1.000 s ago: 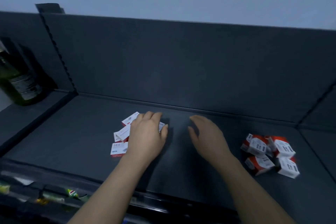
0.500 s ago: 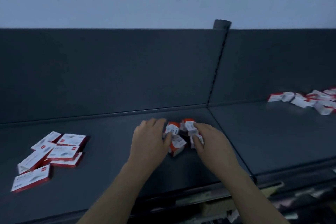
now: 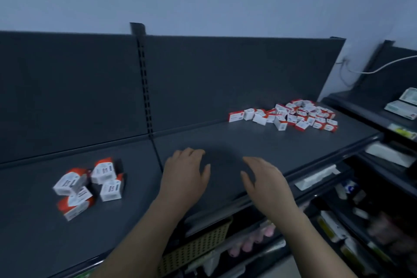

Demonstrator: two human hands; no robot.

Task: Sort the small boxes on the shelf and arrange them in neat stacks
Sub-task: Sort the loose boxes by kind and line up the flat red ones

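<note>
Nearest, under the shelf's front lip, a beige perforated plastic basket [image 3: 198, 246] sits on a lower level. Above it, two bare forearms reach over the dark grey metal shelf [image 3: 259, 140]. The left hand [image 3: 184, 176] is palm down with its fingers loosely spread and gently bent, gripping nothing. The right hand [image 3: 264, 178] lies just beside it in the same way, empty, thumb turned inward (whether either palm touches the shelf cannot be told). To the left of both hands, well apart from them, a small cluster of four white-and-red cardboard boxes [image 3: 88, 185] lies tumbled, some tilted, one on its side. Farther back and to the right, near the dark back panel [image 3: 225, 79], a larger loose pile of similar white-and-red boxes [image 3: 293, 115] is scattered unstacked. A slotted upright [image 3: 144, 88] divides the back panel.
</note>
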